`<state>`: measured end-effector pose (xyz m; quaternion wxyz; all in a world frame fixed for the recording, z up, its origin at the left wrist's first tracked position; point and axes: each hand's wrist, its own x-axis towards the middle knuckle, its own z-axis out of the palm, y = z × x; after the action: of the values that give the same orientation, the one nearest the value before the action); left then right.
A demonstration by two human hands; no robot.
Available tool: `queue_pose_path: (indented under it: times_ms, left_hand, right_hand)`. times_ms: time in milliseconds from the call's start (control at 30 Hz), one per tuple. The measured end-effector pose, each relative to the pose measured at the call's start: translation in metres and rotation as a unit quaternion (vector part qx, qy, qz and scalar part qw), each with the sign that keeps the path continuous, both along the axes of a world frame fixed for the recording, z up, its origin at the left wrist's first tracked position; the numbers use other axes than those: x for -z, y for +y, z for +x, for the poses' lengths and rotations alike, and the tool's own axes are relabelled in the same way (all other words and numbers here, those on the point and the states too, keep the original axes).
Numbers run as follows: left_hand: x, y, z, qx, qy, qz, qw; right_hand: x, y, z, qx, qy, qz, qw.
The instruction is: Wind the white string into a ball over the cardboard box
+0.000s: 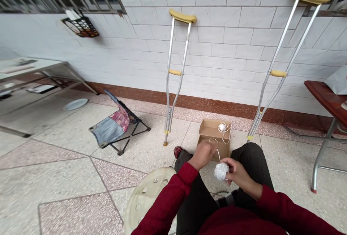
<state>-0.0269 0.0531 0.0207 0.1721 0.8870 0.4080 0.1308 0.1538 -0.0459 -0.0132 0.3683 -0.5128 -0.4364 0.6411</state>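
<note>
Folding chair (114, 125): It is standing on the floor at left, well apart from your hands.
Round stool (149, 201): It is standing beside your left leg, partly covered by your sleeve (172, 195).
Left crutch (175, 72): It is leaning against the tiled wall (211, 47). Your red shoe (177, 151) is resting near its tip; a careless kick could topple it.
Left hand (204, 154): You are pinching the white cord (218, 154) in your fingertips. A sharp pull from here could draw the strand tight into a knot.
Cardboard box (206, 128): It is lying open on the floor beyond your hands. A second white bundle (222, 127) is resting in its far part, with loose loops beside it; snagging these could cause a tangle. You cannot tell whether both cords are joined.
White ball (221, 172): It is hanging clear of the floor between your knees, in your right hand (238, 173).
Right hand grip: Your fingers are grasping the ball from its right side. Slackening them could drop and unravel it.
Right crutch (278, 73): It is leaning near your right knee; bumping it could tip it.
</note>
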Motion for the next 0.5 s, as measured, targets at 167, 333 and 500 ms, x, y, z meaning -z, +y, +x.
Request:
queue_pose_path:
  times_ms: [167, 333, 500]
  left_hand:
    - [-0.025, -0.019, 0.027, 0.018, 0.033, 0.088, 0.995]
    - [0.001, -0.059, 0.035, -0.048, 0.005, 0.018, 0.999]
    - [0.039, -0.070, 0.013, -0.110, -0.077, -0.132, 0.982]
  right_hand:
    - [0.029, 0.046, 0.015, 0.135, -0.075, 0.071, 0.985]
    - [0.011, 0.074, 0.007, 0.220, 0.048, -0.048, 0.973]
    - [-0.026, 0.056, -0.006, 0.123, 0.131, -0.079, 0.981]
